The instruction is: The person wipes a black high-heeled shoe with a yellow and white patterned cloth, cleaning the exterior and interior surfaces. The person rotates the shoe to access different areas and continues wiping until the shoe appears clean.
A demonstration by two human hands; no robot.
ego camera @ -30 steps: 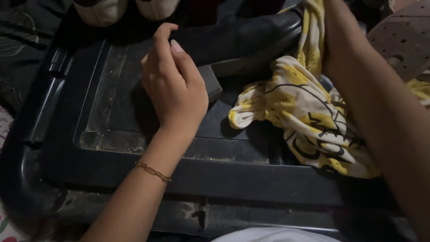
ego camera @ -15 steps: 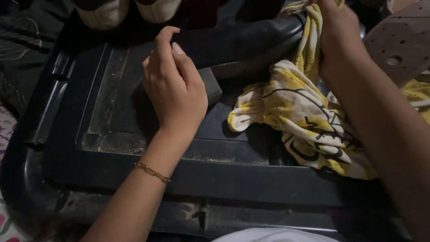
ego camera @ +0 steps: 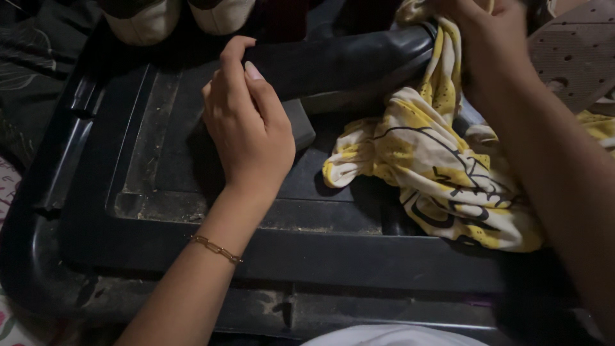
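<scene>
One dark plastic bin lid (ego camera: 192, 160) fills the view. One long black boot (ego camera: 346, 61) lies across its far part, long axis left to right. One yellow-and-white printed cloth (ego camera: 435, 166) drapes from the boot's right end down onto the lid. The left hand (ego camera: 246, 125) rests curled on the boot, fingers together. The right hand (ego camera: 490, 38) clenches the cloth's upper end. Two pale shoe toes (ego camera: 179, 16) sit beyond; one perforated sole (ego camera: 576, 54) lies right.
</scene>
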